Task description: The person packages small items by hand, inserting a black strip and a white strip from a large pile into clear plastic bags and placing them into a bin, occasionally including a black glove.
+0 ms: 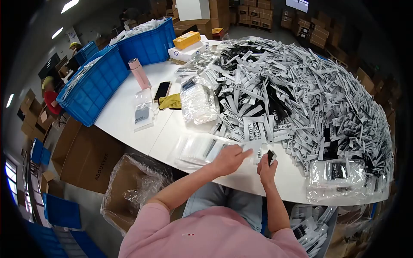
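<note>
My right hand is closed round a small black and white packet near the table's front edge. My left hand is just to its left, above the front of the white table; its fingers are bent and one points toward the right hand. Whether it pinches a clear bag is too small to tell. A fanned stack of clear plastic bags lies beside and partly under the left hand. Behind both hands rises a large heap of white and black printed packets.
Blue crates stand at the back left, near a pink bottle, a phone and a yellow glove. Bundled clear bags lie at the right front. An open lined carton is below the table. People are far left.
</note>
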Demonstrator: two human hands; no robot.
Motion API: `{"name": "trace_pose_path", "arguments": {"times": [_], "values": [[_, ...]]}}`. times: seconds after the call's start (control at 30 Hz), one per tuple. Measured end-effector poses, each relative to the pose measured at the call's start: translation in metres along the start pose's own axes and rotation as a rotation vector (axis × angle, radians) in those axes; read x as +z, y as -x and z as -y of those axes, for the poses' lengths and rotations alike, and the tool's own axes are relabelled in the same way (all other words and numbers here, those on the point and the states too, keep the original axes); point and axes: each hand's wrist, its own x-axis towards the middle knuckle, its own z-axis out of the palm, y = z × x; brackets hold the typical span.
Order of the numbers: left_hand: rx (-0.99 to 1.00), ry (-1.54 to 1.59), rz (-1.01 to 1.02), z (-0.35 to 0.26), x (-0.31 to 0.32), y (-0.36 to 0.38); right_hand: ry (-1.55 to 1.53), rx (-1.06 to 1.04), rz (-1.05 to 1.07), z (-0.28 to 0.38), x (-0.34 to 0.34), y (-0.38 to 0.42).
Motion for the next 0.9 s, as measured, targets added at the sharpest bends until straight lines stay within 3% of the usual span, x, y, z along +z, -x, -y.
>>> {"name": "trace_pose_path", "arguments": {"times": [0.03,0.1,0.2,0.23,0.3,0.33,0.4,0.5,0.57,0.6,0.67,0.7,0.77,0.83,0.87,0.9], "values": [[0.146,-0.005,0.015,-0.002,0.002,0.000,0.010,0.124,-0.022,0.011,0.002,-0.002],[0.346,-0.009,0.034,-0.004,0.004,0.002,0.104,0.171,0.057,0.023,-0.001,-0.002],[0.380,-0.047,0.143,-0.002,0.000,0.004,0.127,0.264,0.119,0.039,-0.001,0.002],[0.374,-0.047,0.144,-0.006,0.003,0.008,0.183,0.185,0.123,0.039,-0.003,0.002],[-0.129,0.191,0.061,-0.022,0.009,0.011,0.374,0.034,0.152,0.037,-0.004,0.002],[-0.136,0.188,0.059,-0.025,0.007,0.007,0.509,-0.155,0.212,0.034,0.001,0.004],[-0.601,0.532,0.426,-0.029,-0.001,-0.002,0.847,-0.455,0.338,0.035,0.008,0.009],[-0.821,0.947,0.298,-0.025,0.002,-0.003,0.852,-0.586,0.320,0.048,0.024,0.017],[-0.974,1.199,0.222,-0.024,-0.003,-0.005,0.803,-0.485,0.352,0.044,0.017,0.015],[-0.867,1.157,0.225,-0.018,-0.001,-0.001,0.753,-0.387,0.379,0.043,0.012,0.015],[-0.668,0.985,0.216,-0.008,0.017,0.009,0.797,-0.574,0.340,0.041,0.021,0.013],[-0.647,0.825,0.218,-0.017,0.010,0.002,0.808,-0.693,0.313,0.032,0.021,0.011],[-0.595,0.599,0.255,-0.017,0.002,-0.006,0.900,-0.697,0.308,0.033,0.017,0.013],[-0.585,0.740,0.131,-0.010,0.010,-0.007,0.961,-0.678,0.376,0.038,0.018,0.017],[-0.535,0.633,0.078,-0.008,0.012,-0.006,0.837,-0.747,0.394,0.041,0.022,0.022],[-0.539,0.635,0.127,-0.007,0.004,-0.013,0.850,-0.715,0.401,0.042,0.027,0.027]]}}
